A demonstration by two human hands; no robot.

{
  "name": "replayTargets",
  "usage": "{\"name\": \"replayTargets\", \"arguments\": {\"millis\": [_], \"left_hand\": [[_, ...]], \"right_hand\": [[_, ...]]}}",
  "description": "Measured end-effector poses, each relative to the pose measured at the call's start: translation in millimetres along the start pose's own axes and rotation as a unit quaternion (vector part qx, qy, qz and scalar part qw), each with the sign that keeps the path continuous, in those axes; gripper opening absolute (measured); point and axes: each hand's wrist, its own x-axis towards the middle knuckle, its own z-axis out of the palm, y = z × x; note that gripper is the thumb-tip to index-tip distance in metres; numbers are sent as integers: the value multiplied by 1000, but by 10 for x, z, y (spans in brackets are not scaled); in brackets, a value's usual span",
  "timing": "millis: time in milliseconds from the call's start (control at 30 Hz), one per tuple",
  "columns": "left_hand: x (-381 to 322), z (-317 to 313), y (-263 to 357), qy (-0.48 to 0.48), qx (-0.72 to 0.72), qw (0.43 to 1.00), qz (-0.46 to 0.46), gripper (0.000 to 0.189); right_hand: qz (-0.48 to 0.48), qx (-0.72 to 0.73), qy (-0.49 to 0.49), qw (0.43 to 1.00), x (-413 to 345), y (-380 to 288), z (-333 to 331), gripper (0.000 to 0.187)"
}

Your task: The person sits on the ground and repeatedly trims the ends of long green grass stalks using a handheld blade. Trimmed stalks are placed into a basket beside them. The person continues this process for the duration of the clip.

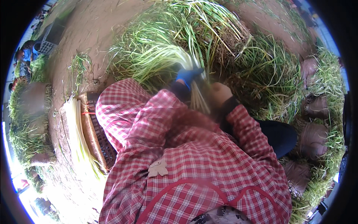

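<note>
My left hand [188,76], in a blue glove, is closed around a bundle of long green stalks [179,54]. The pale stem ends point down towards my lap, and the leaves fan out to the upper left. Just right of the stems is my right hand [221,93], bare and blurred; whether it holds anything is hidden. A large heap of leafy green stalks with brown roots [221,53] lies in front of both hands.
On my left, pale-stemmed stalks [77,126] lie beside a brown plastic basket [93,131]. More wrapped bundles of greens [314,140] line the right side. Farther left are a dark crate [50,37], a person [27,54] and bundled greens [33,98] on the dirt floor.
</note>
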Motion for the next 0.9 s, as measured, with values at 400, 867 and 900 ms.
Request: {"name": "replayTargets", "arguments": {"millis": [400,867,900], "left_hand": [[108,-294,618,-60,-164,981,80,18],[-252,-1150,1554,-89,-192,936,283,33],[-220,-1103,1526,26,-156,934,321,32]], "right_hand": [[-171,425,19,888,164,-303,-384,20],[101,-545,-4,832,-128,583,-1749,61],[143,-585,-17,799,-198,508,-1800,62]]}}
